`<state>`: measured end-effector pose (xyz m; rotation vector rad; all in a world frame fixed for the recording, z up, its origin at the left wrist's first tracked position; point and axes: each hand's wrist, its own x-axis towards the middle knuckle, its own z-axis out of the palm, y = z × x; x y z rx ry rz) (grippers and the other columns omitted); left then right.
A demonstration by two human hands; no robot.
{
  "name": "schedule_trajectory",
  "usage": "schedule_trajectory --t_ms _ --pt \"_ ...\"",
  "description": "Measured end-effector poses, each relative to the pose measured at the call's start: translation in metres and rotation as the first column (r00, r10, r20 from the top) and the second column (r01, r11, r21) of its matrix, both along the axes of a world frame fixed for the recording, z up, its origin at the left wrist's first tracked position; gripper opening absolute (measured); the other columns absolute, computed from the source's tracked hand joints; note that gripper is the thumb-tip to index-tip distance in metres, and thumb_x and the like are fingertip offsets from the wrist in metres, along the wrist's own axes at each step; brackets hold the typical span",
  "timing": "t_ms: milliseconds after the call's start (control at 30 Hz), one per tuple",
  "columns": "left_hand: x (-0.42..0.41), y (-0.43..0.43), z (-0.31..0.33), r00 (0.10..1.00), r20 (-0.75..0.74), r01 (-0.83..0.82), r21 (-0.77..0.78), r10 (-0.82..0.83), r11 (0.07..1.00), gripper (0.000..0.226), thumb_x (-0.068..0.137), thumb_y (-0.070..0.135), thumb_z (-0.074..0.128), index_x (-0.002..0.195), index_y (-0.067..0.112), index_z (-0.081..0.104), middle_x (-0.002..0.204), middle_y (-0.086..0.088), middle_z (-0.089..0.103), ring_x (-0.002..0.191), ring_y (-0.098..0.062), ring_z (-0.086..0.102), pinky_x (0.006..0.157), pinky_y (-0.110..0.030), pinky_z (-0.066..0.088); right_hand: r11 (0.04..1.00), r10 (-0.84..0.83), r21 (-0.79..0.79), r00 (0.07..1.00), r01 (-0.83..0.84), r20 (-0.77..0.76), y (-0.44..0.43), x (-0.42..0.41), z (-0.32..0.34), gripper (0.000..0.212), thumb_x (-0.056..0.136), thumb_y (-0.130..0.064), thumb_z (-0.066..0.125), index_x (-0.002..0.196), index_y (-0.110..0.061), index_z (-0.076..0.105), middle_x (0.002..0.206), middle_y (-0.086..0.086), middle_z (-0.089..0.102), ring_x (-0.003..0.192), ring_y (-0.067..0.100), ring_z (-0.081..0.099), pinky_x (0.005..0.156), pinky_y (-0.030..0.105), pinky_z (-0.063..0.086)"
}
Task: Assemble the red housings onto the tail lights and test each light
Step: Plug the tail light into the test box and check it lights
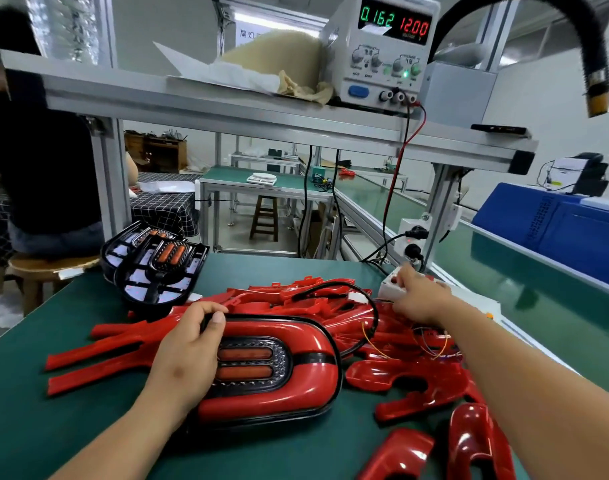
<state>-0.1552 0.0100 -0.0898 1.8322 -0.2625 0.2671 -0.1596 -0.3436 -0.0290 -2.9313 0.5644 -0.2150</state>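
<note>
Light in left hand; right hand at box.

Factory assembly workshop: aluminium-frame shelf held a bench power supply above a green-matted tabletop; conveyor belt ran alongside.
</note>
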Motion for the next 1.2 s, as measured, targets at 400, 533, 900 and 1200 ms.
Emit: schedule_trajectory --t_ms 400,533,900,1200 --pt "-0.004 -0.002 0.004 0.999 -0.041 0.007 0.012 -0.006 1.0 0.019 0.102 0.033 0.041 0.092 0.038 0.056 0.084 0.012 0.055 0.078 -0.006 0.051 0.063 -0.031 0.036 0.949 -0.302 -0.064 0.949 0.308 0.089 -0.073 -0.1 -0.011 0.033 0.092 -0.015 0.05 0.124 -0.016 0.04 0.134 0.008 0.058 0.117 0.03 0.056 0.098 0.034 0.035" --pt "-0.004 -0.003 0.003 0.999 -0.035 0.006 -0.007 -0.006 1.0 0.019 0.102 0.032 0.041 0.091 0.038 0.057 0.082 0.02 0.049 0.077 0.002 0.045 0.064 -0.022 0.034 0.97 -0.191 -0.137 0.979 0.2 0.076 -0.061 -0.094 -0.017 0.029 0.086 -0.009 0.046 0.113 -0.018 0.039 0.14 0.001 0.048 0.128 0.019 0.047 0.111 0.036 0.021" --pt "0.003 -0.001 0.001 0.998 0.054 -0.022 0.061 0.019 0.998 0.016 0.102 0.023 0.045 0.098 0.032 0.058 0.09 0.024 0.053 0.088 -0.008 0.05 0.074 -0.028 0.032 0.954 -0.296 -0.032 0.951 0.299 0.085 -0.05 -0.087 -0.019 0.027 0.081 -0.003 0.042 0.096 -0.026 0.038 0.144 0.001 0.04 0.134 0.013 0.041 0.116 0.041 0.009" --pt "0.0 -0.001 0.002 1.0 0.023 -0.017 0.061 0.016 0.998 0.015 0.102 0.026 0.044 0.102 0.032 0.058 0.09 0.025 0.053 0.094 -0.013 0.049 0.078 -0.032 0.031 0.948 -0.312 -0.047 0.949 0.315 0.049 -0.044 -0.088 -0.017 0.025 0.082 -0.004 0.04 0.1 -0.022 0.035 0.116 -0.005 0.057 0.107 0.014 0.053 0.113 0.039 0.011"
